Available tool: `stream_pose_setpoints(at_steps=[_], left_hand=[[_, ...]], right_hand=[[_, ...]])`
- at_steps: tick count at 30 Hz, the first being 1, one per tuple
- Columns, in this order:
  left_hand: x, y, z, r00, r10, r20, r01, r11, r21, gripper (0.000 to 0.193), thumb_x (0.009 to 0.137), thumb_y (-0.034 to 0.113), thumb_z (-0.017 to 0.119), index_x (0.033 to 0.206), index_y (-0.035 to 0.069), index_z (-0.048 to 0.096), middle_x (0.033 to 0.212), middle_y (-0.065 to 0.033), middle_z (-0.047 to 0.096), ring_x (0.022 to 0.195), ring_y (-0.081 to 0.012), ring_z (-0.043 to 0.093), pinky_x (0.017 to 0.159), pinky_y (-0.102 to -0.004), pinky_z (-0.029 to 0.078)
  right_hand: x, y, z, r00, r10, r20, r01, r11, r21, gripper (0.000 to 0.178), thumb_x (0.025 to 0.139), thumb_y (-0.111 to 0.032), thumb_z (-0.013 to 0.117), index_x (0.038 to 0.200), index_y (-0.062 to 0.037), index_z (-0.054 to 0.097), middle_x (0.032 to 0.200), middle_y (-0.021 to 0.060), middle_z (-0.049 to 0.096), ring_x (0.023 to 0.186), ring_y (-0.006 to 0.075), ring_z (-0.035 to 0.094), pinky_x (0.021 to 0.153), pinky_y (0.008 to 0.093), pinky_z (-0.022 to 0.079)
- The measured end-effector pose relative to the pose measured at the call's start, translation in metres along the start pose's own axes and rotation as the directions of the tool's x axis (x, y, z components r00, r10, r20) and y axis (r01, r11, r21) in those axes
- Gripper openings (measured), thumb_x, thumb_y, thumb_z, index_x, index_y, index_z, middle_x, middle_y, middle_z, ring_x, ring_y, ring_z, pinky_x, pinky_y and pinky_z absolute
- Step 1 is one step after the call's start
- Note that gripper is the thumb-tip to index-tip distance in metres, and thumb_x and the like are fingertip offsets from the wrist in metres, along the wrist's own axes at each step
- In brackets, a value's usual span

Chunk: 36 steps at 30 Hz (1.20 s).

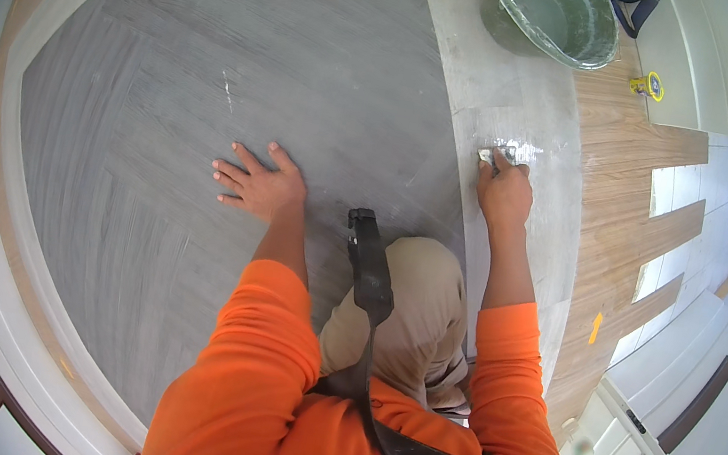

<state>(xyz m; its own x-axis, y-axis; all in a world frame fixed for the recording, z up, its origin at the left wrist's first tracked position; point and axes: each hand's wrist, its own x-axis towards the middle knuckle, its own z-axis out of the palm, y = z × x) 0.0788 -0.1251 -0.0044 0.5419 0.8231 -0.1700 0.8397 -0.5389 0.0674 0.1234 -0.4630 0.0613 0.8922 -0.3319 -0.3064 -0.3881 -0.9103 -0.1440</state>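
Observation:
My left hand (259, 180) lies flat, fingers spread, on the grey wood-look floor (219, 62). It holds nothing. My right hand (505, 191) grips a small metal scraper (493, 156) and presses its blade onto a pale bare strip of subfloor (519, 90) smeared with wet white adhesive. I kneel with one knee in beige trousers (415, 293) between my arms. Orange sleeves cover both forearms up to the elbows.
A green basin (560, 11) coated with pale paste stands on the strip ahead. Brown wood planks (620, 201) lie right of the strip, with a yellow tape measure (648, 85) beyond. White panelled walls curve along the left and lower right.

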Motion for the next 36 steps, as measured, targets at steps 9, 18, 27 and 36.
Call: stream_pose_setpoints(at_steps=[9, 18, 27, 36], left_hand=[[0.000, -0.001, 0.004, 1.000, 0.006, -0.027, -0.005, 1.000, 0.022, 0.082, 0.108, 0.065, 0.029, 0.172, 0.015, 0.024, 0.179, -0.0257, 0.009, 0.168, -0.0375, 0.003, 0.133, -0.0612, 0.001], [0.001, -0.002, 0.006, 1.000, 0.009, -0.030, -0.008, 1.000, 0.028, 0.082, 0.108, 0.066, 0.028, 0.172, 0.015, 0.023, 0.178, -0.0263, 0.009, 0.167, -0.0381, 0.004, 0.132, -0.0622, 0.001], [0.001, 0.000, 0.005, 1.000, 0.013, -0.020, -0.013, 1.000, 0.025, 0.082, 0.109, 0.066, 0.028, 0.172, 0.015, 0.023, 0.179, -0.0254, 0.008, 0.168, -0.0377, 0.003, 0.133, -0.0620, 0.002], [-0.001, 0.001, 0.002, 1.000, 0.001, 0.000, -0.001, 1.000, 0.023, 0.083, 0.108, 0.067, 0.028, 0.173, 0.014, 0.023, 0.179, -0.0256, 0.007, 0.168, -0.0372, 0.002, 0.133, -0.0620, 0.000]], right_hand=[[-0.002, 0.005, 0.003, 1.000, -0.008, -0.002, 0.008, 1.000, 0.024, 0.043, 0.100, -0.035, 0.067, 0.139, -0.0181, 0.074, 0.122, 0.0303, 0.067, 0.103, 0.0457, 0.074, 0.091, 0.0518, 0.060], [-0.007, 0.008, 0.002, 1.000, -0.011, -0.001, 0.011, 0.999, 0.039, 0.044, 0.100, -0.035, 0.067, 0.139, -0.0174, 0.074, 0.123, 0.0301, 0.066, 0.104, 0.0459, 0.073, 0.092, 0.0522, 0.059], [-0.008, 0.014, 0.006, 1.000, 0.006, 0.024, -0.007, 0.999, 0.045, 0.044, 0.100, -0.037, 0.068, 0.140, -0.0183, 0.073, 0.125, 0.0304, 0.066, 0.105, 0.0460, 0.073, 0.094, 0.0524, 0.059], [-0.007, 0.010, 0.006, 0.999, 0.045, 0.019, -0.045, 0.999, 0.028, 0.045, 0.099, -0.039, 0.070, 0.140, -0.0211, 0.074, 0.120, 0.0254, 0.068, 0.105, 0.0425, 0.072, 0.093, 0.0504, 0.058]])
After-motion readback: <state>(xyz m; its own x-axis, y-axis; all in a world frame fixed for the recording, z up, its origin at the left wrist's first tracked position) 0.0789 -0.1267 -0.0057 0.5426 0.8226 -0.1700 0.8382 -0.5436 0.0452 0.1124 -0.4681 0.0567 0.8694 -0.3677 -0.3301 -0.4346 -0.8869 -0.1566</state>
